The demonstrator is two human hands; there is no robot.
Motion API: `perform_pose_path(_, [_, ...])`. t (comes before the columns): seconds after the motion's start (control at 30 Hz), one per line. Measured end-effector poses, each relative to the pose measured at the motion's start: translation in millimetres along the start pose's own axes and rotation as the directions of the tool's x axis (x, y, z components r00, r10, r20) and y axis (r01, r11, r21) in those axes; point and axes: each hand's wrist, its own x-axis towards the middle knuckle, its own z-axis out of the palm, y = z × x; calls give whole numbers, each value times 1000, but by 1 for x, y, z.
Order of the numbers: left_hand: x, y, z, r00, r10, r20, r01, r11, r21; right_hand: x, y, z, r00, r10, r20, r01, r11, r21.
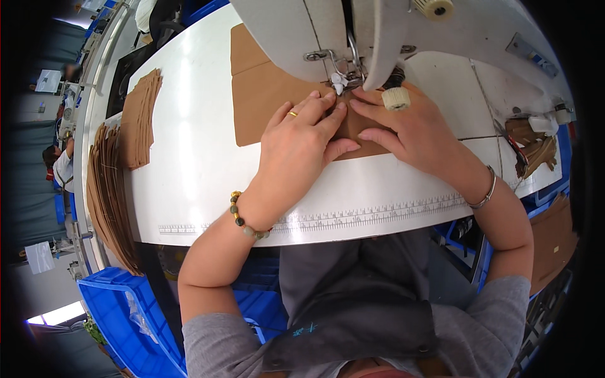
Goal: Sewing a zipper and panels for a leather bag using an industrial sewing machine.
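Below my left hand (297, 143), a numbered scale (353, 218) is lining the counter (189, 157), blue characters (304, 329) marking my apron (372, 290).

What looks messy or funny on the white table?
The jumbled brown pieces at the right end of the white table look untidy: they lie bunched up, unlike the flatter brown stack on the left. I see nothing spilled.

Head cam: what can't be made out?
All in the head view:
Needle tip: too small to pick out among metal parts above the presser foot.
Brown panel's full outline: hidden by left hand, right hand and sewing machine.
Sewing machine's top: cut off by the upper edge.
Co-worker's handling, far left: too small.
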Motion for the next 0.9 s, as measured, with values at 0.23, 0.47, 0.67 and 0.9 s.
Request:
perform_pose_path(0.23, [2,-1,0,1000,-2,8,2,1000,2,2,-1,-1,1000,-9,-15,9,1000,-11])
perform_pose_path(0.47, [1,0,-1,1000,-10,15,10,1000,1,1,0,0,1000,-16,-13,16,1000,-9])
perform_pose_path(0.67, [2,-1,-3,999,-30,24,30,999,20,3,0,0,1000,-26,-11,26,1000,-4])
perform_pose_path(0.9, [2,-1,-7,995,-93,24,82,950,300,-10,-25,-8,984,-49,172,47,999,19])
